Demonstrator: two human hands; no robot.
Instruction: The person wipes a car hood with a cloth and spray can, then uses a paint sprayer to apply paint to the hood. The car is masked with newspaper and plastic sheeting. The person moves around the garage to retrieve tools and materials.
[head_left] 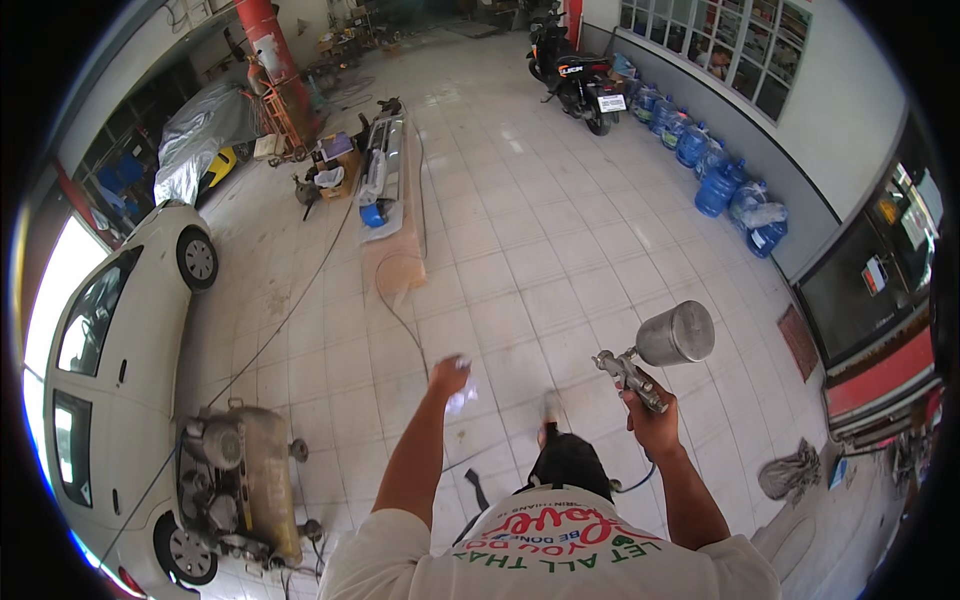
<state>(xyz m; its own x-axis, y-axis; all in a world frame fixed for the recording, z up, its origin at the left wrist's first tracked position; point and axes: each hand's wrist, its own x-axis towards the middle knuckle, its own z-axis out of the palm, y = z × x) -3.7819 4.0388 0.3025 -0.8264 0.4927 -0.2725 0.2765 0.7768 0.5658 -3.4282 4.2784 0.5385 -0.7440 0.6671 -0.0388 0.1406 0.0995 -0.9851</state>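
My right hand (655, 415) grips the handle of a metal paint spray gun (627, 380), held up in front of me on the right. A grey metal cup (676, 334) sits on the gun, tilted toward the right. Below that hand a short stretch of blue hose (638, 482) shows beside my body; where it joins the gun is hidden. My left hand (449, 375) is stretched forward over the tiles with its fingers curled in. What it holds, if anything, I cannot make out. Just beneath it is a small pale violet shiny patch (462, 400).
An air compressor (240, 480) stands at the lower left beside a white car (110, 370). Ahead, a long wrapped item lies on cardboard (395, 262), with a hose (388, 300) across the floor. Blue water jugs (718, 188) line the right wall near a motorcycle (582, 85). A rag (790, 472) lies right.
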